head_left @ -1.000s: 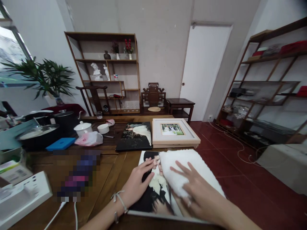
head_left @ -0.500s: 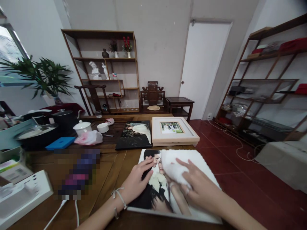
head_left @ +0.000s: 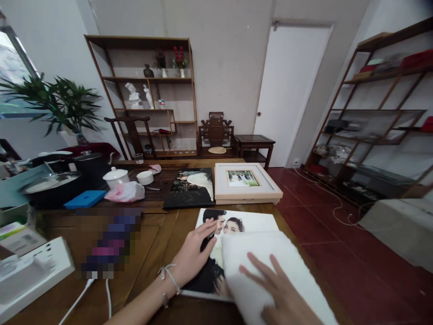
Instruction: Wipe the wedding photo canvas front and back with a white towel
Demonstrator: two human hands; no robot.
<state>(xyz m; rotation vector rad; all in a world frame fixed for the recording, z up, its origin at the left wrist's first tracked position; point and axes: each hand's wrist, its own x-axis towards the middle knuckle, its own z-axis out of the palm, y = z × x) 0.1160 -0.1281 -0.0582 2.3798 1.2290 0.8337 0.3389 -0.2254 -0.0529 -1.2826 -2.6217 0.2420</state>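
A large photo print of a couple [head_left: 211, 266] lies on the wooden table in front of me. My left hand [head_left: 194, 248] rests flat on its left part, fingers stretched out over the dark-suited figure. Spread over the print's lower right is a white cloth [head_left: 246, 253], reaching past the print's right side. My right hand [head_left: 275, 289] presses on top of this cloth with its fingers apart. The cloth hides much of the picture; the two heads at the top stay visible.
Behind the print lie a dark photo panel [head_left: 191, 187] and a light wooden picture frame [head_left: 248, 183]. Leftward are a blue box [head_left: 85, 199], a plastic bag [head_left: 125, 192], a lidded white cup [head_left: 115, 178] and a power strip [head_left: 37, 280] with cables. The table's right edge borders red floor.
My right hand has moved toward me, and the cloth, bunched higher on the print before, is now spread lower. The second head is uncovered. My left hand stays in place.
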